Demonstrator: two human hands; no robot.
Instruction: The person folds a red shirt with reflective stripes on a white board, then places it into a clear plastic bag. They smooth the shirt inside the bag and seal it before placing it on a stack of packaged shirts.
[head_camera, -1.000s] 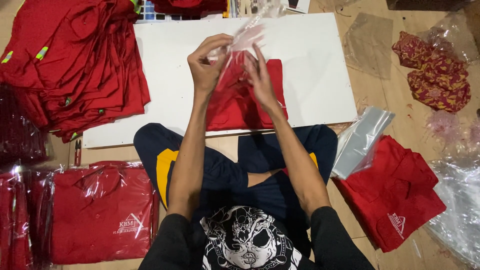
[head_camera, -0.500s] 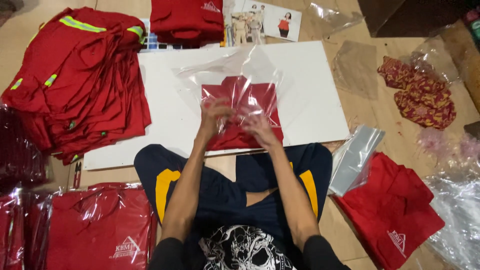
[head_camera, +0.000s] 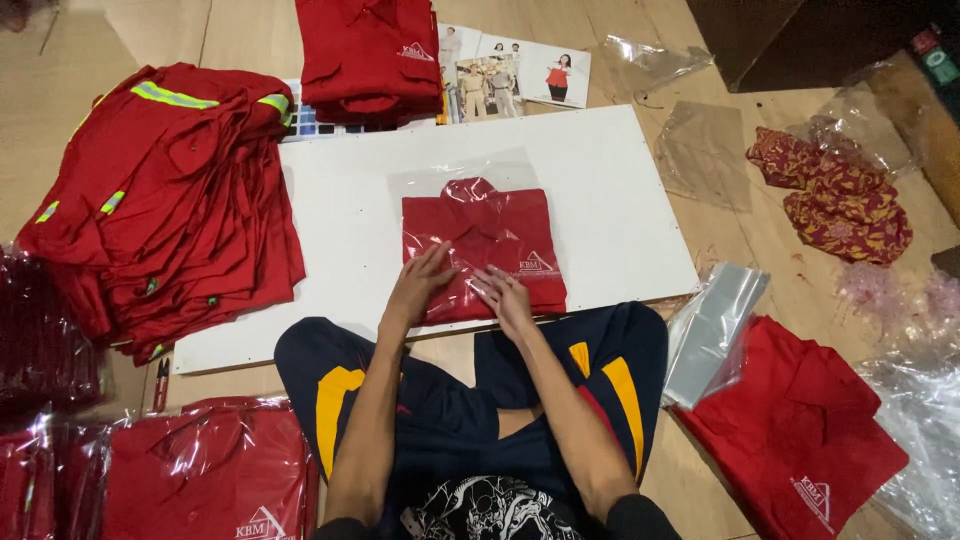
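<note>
Red bagged shirt (head_camera: 485, 240) lies collar away, both hands flat on it.

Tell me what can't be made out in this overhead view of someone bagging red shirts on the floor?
- Head view: the folded red shirt lies in a clear bag; the left hand and right hand cover its near edge.
- The bagged shirts are cut off by the left and bottom edges, so they cannot be counted.
- The stack of loose red shirts hides its lower layers.
- The small tool beside the white board is too small to identify.
</note>
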